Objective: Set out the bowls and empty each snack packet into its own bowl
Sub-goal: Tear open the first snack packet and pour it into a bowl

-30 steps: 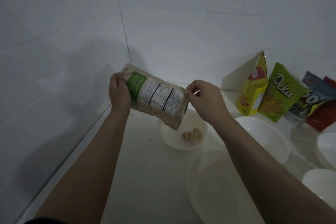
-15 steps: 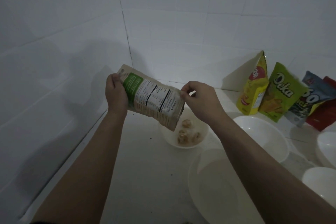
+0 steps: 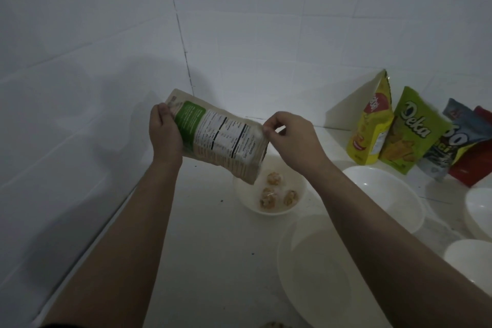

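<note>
From the head view I see the left hand [image 3: 165, 132] with its grip closed around the bottom end of the beige snack packet [image 3: 221, 141]. The right hand [image 3: 288, 138] pinches the packet's upper corner. The packet is tilted, mouth down, over the small bowl [image 3: 269, 192] just below the right grip. Snack pieces [image 3: 267, 197] lie inside it. More packets [image 3: 399, 130] stand on the desk [image 3: 213, 247], far right of both grips.

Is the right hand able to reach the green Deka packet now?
Probably not at once: the right hand is pinching the beige packet over the small bowl. The path to the Deka packet looks free, once it lets go.
</note>
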`<move>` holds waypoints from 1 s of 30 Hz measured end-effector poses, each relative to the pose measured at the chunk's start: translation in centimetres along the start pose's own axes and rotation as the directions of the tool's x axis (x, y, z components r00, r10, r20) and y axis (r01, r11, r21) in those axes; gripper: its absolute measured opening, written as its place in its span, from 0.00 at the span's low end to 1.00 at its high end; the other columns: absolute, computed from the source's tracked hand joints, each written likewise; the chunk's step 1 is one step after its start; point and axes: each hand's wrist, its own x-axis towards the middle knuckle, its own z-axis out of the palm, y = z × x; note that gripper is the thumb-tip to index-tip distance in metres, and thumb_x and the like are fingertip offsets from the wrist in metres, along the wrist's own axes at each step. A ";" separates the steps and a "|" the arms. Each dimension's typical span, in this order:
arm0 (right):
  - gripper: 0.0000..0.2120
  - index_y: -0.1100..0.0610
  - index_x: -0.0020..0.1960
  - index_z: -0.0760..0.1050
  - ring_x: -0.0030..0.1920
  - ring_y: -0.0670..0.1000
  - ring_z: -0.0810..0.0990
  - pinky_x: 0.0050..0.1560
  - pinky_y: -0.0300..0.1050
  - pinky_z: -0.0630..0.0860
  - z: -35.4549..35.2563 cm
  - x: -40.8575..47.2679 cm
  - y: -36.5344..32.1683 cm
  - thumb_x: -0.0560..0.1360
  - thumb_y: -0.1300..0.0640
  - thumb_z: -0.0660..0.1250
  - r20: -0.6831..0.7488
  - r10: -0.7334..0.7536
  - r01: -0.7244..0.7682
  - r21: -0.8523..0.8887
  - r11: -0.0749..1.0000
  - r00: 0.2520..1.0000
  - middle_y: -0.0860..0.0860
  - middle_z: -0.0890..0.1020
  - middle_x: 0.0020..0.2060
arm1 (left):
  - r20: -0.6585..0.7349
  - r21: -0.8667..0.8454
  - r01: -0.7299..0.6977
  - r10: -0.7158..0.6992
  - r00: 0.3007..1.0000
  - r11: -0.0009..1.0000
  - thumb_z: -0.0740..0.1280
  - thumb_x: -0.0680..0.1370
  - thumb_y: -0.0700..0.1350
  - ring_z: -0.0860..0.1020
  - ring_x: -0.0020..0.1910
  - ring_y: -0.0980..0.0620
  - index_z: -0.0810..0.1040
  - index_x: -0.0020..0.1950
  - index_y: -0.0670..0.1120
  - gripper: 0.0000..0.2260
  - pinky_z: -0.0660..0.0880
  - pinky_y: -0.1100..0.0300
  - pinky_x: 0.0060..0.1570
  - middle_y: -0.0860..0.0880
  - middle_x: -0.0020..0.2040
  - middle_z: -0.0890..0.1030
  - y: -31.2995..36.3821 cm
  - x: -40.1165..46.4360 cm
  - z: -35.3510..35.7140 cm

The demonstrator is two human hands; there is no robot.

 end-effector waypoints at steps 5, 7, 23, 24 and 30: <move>0.05 0.54 0.43 0.77 0.37 0.41 0.76 0.33 0.24 0.68 0.5 -0.1 -0.2 0.77 0.59 0.65 0.013 0.019 -0.019 0.017 1.000 1.000 0.44 0.79 0.40 | 0.000 0.024 -0.015 0.015 1.000 1.000 0.50 0.85 0.49 0.71 0.38 0.63 0.69 0.51 0.44 0.13 0.67 0.79 0.31 0.55 0.41 0.71 0.0 0.2 -0.2; 0.05 0.54 0.43 0.77 0.39 0.43 0.78 0.33 0.25 0.68 0.9 -0.2 -0.1 0.77 0.59 0.65 -0.007 0.031 -0.030 0.043 0.999 1.000 0.45 0.80 0.41 | 0.004 0.032 -0.010 0.009 1.000 0.999 0.50 0.85 0.49 0.71 0.38 0.63 0.70 0.49 0.45 0.13 0.67 0.79 0.31 0.55 0.41 0.72 -0.1 0.3 -0.3; 0.05 0.55 0.45 0.80 0.41 0.44 0.78 0.36 0.27 0.68 1.0 0.1 0.0 0.77 0.58 0.66 -0.010 0.035 -0.035 0.042 0.999 0.999 0.46 0.82 0.39 | 0.002 0.027 0.011 -0.011 1.000 1.000 0.51 0.85 0.50 0.72 0.39 0.62 0.70 0.47 0.48 0.13 0.70 0.70 0.39 0.55 0.41 0.72 -0.9 0.9 -0.7; 0.05 0.55 0.45 0.80 0.42 0.46 0.79 0.36 0.28 0.68 1.0 0.1 0.1 0.78 0.57 0.66 -0.012 0.042 -0.042 0.048 0.998 0.999 0.47 0.82 0.40 | 0.002 0.028 0.010 -0.010 1.000 1.000 0.51 0.85 0.50 0.72 0.39 0.62 0.70 0.46 0.48 0.13 0.70 0.69 0.39 0.54 0.41 0.72 -1.0 0.9 -0.7; 0.06 0.56 0.46 0.79 0.41 0.46 0.81 0.35 0.25 0.70 1.2 0.0 -0.1 0.78 0.57 0.65 -0.088 0.056 -0.044 0.140 0.989 0.995 0.47 0.83 0.41 | 0.003 0.002 0.032 -0.032 0.999 0.999 0.51 0.85 0.50 0.73 0.41 0.60 0.71 0.50 0.46 0.13 0.71 0.65 0.42 0.53 0.42 0.74 -1.5 1.2 -0.9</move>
